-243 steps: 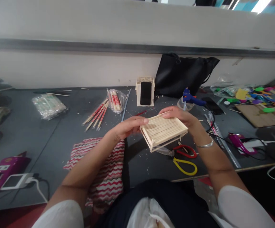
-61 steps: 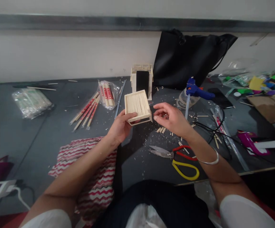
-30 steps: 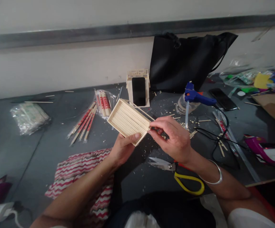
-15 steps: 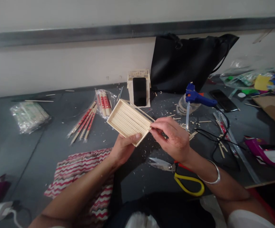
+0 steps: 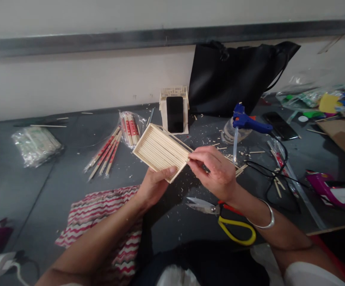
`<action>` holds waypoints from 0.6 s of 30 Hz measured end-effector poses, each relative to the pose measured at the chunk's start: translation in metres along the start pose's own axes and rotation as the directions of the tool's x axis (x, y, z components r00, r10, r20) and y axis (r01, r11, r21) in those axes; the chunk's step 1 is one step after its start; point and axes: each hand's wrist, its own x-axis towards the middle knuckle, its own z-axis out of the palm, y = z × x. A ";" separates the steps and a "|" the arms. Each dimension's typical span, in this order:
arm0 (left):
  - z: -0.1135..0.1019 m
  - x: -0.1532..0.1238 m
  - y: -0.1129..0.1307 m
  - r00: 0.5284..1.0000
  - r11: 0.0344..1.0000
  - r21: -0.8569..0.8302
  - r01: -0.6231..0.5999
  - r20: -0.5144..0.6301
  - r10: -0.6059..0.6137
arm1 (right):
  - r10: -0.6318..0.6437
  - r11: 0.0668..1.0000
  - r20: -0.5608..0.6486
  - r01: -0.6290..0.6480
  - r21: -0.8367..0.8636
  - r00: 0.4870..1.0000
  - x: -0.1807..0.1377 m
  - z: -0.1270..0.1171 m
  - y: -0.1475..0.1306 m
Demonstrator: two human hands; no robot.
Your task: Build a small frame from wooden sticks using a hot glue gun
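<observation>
Red-and-white zigzag cloth [image 5: 101, 203] is spread on the dark table [image 5: 160, 226], nearest at the lower left. Across from it, scissors [image 5: 214, 209] with one yellow and one red handle lie with blades slightly parted, below the right hand [image 5: 216, 171]; skin could be nicked if that hand were dropped carelessly. Pale and tilted, a stick tray [image 5: 162, 153] is held above the table, mid-view. It is clamped by the left hand [image 5: 153, 188], thumb over the near edge, other fingers underneath. At its right corner, the thumb and index tips of the right hand are closed on the wood; whether a small separate piece is pinched there cannot be told. A joint could be cracked by too hard a squeeze, or the tray twisted loose by a slack left grip. Farther off, a blue glue gun [image 5: 244, 120] is rested on a clear cup [image 5: 229, 134]; it could be toppled if its cord [image 5: 285, 155] were snagged.

Compared with two seconds ago, the tray has been turned diagonally, and the right fingers, then held beside it, have been brought to its corner. Behind, the propped phone [image 5: 175, 115] has been left in place.
</observation>
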 end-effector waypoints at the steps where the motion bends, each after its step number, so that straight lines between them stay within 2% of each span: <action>1: 0.000 0.000 0.000 1.000 1.000 -0.001 -0.004 -0.001 0.004 | -0.002 1.000 -0.001 0.002 -0.002 1.000 0.000 0.000 0.000; 18: 0.002 0.000 0.002 1.000 1.000 0.009 -0.014 -0.007 0.014 | -0.020 1.000 0.001 0.020 -0.011 1.000 0.000 0.000 0.001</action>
